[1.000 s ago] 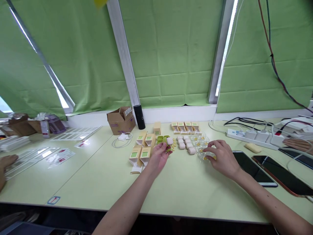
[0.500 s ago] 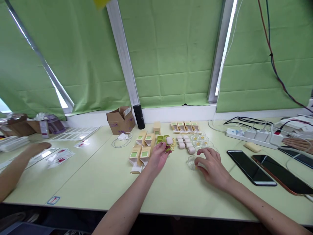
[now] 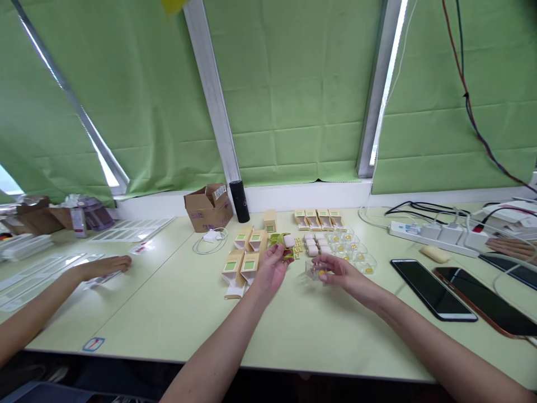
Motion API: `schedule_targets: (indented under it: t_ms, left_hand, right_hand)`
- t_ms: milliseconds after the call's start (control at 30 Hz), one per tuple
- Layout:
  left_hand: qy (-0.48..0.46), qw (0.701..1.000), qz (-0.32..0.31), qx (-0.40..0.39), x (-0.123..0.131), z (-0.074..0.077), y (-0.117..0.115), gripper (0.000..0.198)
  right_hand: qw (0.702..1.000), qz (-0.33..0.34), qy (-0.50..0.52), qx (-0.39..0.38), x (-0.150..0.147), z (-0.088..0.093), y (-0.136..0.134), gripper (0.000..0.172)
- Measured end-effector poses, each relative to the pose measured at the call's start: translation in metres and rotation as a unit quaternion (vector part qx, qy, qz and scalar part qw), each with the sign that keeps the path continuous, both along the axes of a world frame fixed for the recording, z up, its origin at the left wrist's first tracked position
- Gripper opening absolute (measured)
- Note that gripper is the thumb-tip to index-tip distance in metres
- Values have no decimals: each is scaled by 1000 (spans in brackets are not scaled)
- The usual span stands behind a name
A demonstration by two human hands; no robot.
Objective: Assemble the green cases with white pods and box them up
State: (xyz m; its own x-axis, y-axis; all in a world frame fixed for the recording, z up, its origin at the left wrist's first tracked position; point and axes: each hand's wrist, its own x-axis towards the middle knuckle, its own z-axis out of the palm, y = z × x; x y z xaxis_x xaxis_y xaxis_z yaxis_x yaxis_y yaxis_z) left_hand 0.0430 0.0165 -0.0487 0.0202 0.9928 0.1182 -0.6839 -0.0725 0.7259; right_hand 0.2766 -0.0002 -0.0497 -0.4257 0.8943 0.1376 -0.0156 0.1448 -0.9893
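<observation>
**Hands.** Right of box (image 3: 208,207), toward mid-table: left hand (image 3: 272,270), fingers closed on a green tray (image 3: 278,240). Further right of box: right hand (image 3: 342,272), fingertips pinching a clear shell (image 3: 314,271), lifted just off the table (image 3: 176,302).

**Containers.**
- Tray: one pale case (image 3: 289,240) seated in it.
- Shell: one yellow piece (image 3: 321,273) inside.
- Box: brown, flaps open, contents not visible.
- Just right of box: folded cartons (image 3: 245,256) with green labels, mouths open toward the near edge, interiors white, contents not discernible.
- Further right, at the back: a row of four small cartons (image 3: 319,218), flaps open.
- In front of that row: loose pale cases (image 3: 315,246), then spare shells (image 3: 356,252), each with a yellow piece.

**Hidden or unclear.**
- Tray underside covered by left fingers.
- Outline of the held shell faint against the table.
- Far left of box: another person's hand (image 3: 104,265) resting on packets (image 3: 140,246), forearm cut off by the frame edge.
- Far right of box: a third hand (image 3: 509,247), partly behind cables, cut off at the frame edge.

**Edges and room.**
- Bare table from both forearms down to the near edge.
- Bare strip also in front of box, running to the near edge.
- Right of box, beyond the spare shells: two phones (image 3: 432,288) and a power strip (image 3: 436,232), near the right forearm.
</observation>
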Motion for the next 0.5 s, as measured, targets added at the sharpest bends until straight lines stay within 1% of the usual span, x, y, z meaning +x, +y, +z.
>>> schedule_targets:
  t_ms: [67,100,167,233,267,400,500]
  left_hand:
    - [0,1000,7,5,-1,0,0,30]
    - [0,1000,10,6,-1,0,1,30]
    - [-3,1000,20,9,-2,1,1,29]
    - [-6,999,31,9,-2,2,1,28]
    - [-6,999,36,8,-2,2,1,28]
    - [-9,999,47,1,-2,2,2,31]
    - [-10,999,51,4,-1,2,2,30]
  right_hand:
    - [992,49,104,-50,-10,11,4,50]
    - [986,64,140,-63,-15,15,6,50]
    - [977,76,181,-80,-24,20,11,45]
    - [968,59,224,-92,-33,22,16,37]
    - [966,50,236,-96,-36,21,18,37]
    - [963,17,246,-109,-43,13,22,46]
    - [959,-6,262,-107,-42,7,20,48]
